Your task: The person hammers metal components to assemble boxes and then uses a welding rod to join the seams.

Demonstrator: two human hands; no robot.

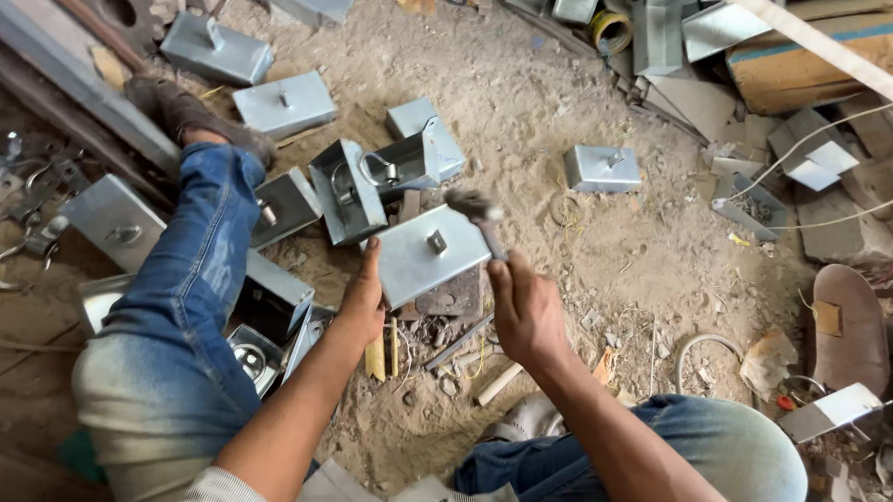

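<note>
Sheet-metal box (432, 252), grey with a small stud on its flat face, sits tilted over the sandy floor (604, 276), pinched at its lower-left edge by the left hand (364, 303). It looks stiff, light and sharp-edged. The right hand (526, 308) is wrapped tight around a hammer (477, 214); similar boxes (283, 102) crowd the left, while right is roomier.

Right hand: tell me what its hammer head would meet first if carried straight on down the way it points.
The right hand grips a hammer whose head hangs over the square metal box that the left hand steadies. Likely it meets the box's top face first, near the stud, though depth is unclear.
</note>
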